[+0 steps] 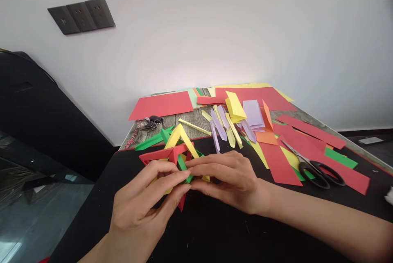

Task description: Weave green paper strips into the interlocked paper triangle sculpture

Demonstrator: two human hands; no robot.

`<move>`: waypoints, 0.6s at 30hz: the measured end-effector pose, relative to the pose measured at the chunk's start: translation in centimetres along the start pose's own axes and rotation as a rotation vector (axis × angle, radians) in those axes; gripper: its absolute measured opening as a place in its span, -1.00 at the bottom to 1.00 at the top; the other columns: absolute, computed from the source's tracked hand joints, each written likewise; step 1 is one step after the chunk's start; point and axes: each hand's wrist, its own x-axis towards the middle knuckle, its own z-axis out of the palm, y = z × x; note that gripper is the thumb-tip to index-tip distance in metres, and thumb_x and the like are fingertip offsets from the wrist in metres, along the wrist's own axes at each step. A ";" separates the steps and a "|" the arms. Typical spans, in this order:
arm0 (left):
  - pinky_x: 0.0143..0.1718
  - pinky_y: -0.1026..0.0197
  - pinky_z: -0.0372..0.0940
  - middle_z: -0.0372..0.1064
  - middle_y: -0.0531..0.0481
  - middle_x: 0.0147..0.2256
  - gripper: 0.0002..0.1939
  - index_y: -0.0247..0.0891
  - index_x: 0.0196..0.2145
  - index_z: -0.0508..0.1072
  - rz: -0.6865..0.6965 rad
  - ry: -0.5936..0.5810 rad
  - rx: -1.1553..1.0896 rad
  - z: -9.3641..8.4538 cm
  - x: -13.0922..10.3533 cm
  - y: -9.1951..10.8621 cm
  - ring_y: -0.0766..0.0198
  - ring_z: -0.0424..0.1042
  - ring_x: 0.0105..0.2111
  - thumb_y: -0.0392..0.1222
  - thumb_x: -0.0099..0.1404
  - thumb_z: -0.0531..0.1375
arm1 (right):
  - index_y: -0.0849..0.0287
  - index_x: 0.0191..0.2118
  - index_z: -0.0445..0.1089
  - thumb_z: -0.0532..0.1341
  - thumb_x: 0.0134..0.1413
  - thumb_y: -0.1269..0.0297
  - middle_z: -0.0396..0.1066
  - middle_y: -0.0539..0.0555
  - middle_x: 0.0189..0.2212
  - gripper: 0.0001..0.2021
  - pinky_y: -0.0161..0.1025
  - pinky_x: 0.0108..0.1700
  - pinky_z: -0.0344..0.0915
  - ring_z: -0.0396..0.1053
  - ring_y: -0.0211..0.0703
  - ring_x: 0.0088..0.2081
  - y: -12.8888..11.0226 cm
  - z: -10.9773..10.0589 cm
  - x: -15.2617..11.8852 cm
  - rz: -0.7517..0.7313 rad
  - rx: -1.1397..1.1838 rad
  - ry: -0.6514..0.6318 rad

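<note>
Left of the scissors [310,163]: folded paper shape [173,154], red, yellow and green
Left hand [144,199]: fingers pinched almost closed on its green strip [181,163]
Right hand [229,177]: same deal, fingertips pinching that strip, scissors side

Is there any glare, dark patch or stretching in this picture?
Head view: glare on the shiny surface at lower left; the wall darkens at the top right corner; the socket panel looks skewed, perhaps by the lens; the paper model appears fairly sharp.
</note>
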 end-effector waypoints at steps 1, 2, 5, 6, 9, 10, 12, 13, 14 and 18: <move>-0.49 0.43 0.39 0.46 0.05 -0.31 -0.84 -0.22 -0.22 0.53 -0.001 -0.002 0.001 -0.1 0.0 -0.1 0.41 0.48 -0.43 -0.38 0.28 0.21 | 0.20 -0.10 0.45 0.31 0.14 0.36 0.58 0.14 -0.20 -0.80 -0.38 -0.24 0.52 0.57 -0.23 -0.25 -0.1 -0.1 0.1 0.015 0.019 -0.009; -0.48 0.43 0.40 0.46 0.04 -0.30 -0.84 -0.21 -0.21 0.53 -0.005 -0.008 0.000 -0.2 0.0 -0.1 0.40 0.49 -0.41 -0.37 0.28 0.21 | 0.21 -0.11 0.45 0.30 0.14 0.37 0.59 0.13 -0.22 -0.82 -0.39 -0.25 0.52 0.57 -0.23 -0.25 -0.2 -0.1 0.2 0.035 0.039 -0.016; -0.41 0.43 0.42 0.47 0.04 -0.28 -0.87 -0.20 -0.21 0.50 -0.031 -0.045 -0.001 -0.6 -0.1 -0.1 0.36 0.51 -0.35 -0.32 0.27 0.23 | 0.22 -0.17 0.47 0.30 0.13 0.40 0.60 0.10 -0.30 -0.87 -0.41 -0.26 0.50 0.57 -0.22 -0.27 -0.4 -0.1 0.6 0.095 0.093 -0.002; -0.39 0.43 0.43 0.48 0.05 -0.29 -0.88 -0.20 -0.22 0.48 -0.039 -0.059 0.006 -0.7 -0.1 0.0 0.36 0.51 -0.35 -0.30 0.27 0.23 | 0.22 -0.18 0.48 0.31 0.13 0.39 0.60 0.09 -0.32 -0.88 -0.40 -0.28 0.50 0.57 -0.21 -0.28 -0.4 -0.1 0.7 0.110 0.104 0.009; -0.38 0.40 0.44 0.47 0.06 -0.34 -0.93 -0.20 -0.24 0.43 -0.034 -0.065 0.064 -0.8 -0.3 0.3 0.34 0.51 -0.39 -0.28 0.29 0.20 | 0.20 -0.18 0.48 0.30 0.14 0.34 0.60 0.09 -0.34 -0.88 -0.41 -0.42 0.46 0.54 -0.24 -0.39 -0.6 -0.1 0.7 0.154 0.110 0.009; -0.36 0.38 0.44 0.46 0.06 -0.35 -0.94 -0.21 -0.25 0.41 -0.019 -0.054 0.091 -0.7 -0.5 0.4 0.34 0.51 -0.39 -0.29 0.30 0.17 | 0.19 -0.18 0.47 0.30 0.15 0.33 0.60 0.09 -0.34 -0.87 -0.42 -0.47 0.42 0.52 -0.27 -0.44 -0.7 -0.1 0.7 0.166 0.105 0.002; -0.31 0.35 0.45 0.43 0.03 -0.34 -0.92 -0.25 -0.24 0.38 0.022 -0.029 0.140 -0.4 -0.8 0.5 0.33 0.50 -0.36 -0.35 0.31 0.15 | 0.18 -0.16 0.47 0.29 0.15 0.33 0.59 0.09 -0.32 -0.86 -0.44 -0.52 0.37 0.47 -0.32 -0.50 -0.8 -0.1 0.6 0.178 0.084 -0.013; -0.28 0.34 0.44 0.42 0.01 -0.32 -0.91 -0.28 -0.22 0.38 0.043 -0.019 0.162 -0.2 -1.0 0.5 0.32 0.49 -0.33 -0.37 0.31 0.14 | 0.17 -0.15 0.46 0.29 0.16 0.33 0.59 0.08 -0.31 -0.86 -0.44 -0.52 0.36 0.47 -0.33 -0.50 -0.9 -0.2 0.7 0.180 0.073 -0.021; -0.26 0.31 0.44 0.41 -0.02 -0.31 -0.90 -0.31 -0.21 0.38 0.065 -0.013 0.185 -0.1 -1.2 0.6 0.30 0.49 -0.31 -0.38 0.31 0.15 | 0.17 -0.14 0.46 0.29 0.16 0.33 0.59 0.08 -0.30 -0.85 -0.44 -0.51 0.37 0.47 -0.33 -0.49 -1.0 -0.2 0.7 0.180 0.062 -0.027; -0.26 0.22 0.43 0.39 -0.09 -0.32 -0.90 -0.41 -0.20 0.38 0.123 -0.015 0.298 0.2 -1.7 0.7 0.24 0.46 -0.30 -0.42 0.30 0.16 | 0.16 -0.12 0.44 0.27 0.17 0.35 0.59 0.07 -0.30 -0.84 -0.43 -0.47 0.40 0.51 -0.29 -0.43 -1.5 -0.2 0.8 0.201 0.041 -0.040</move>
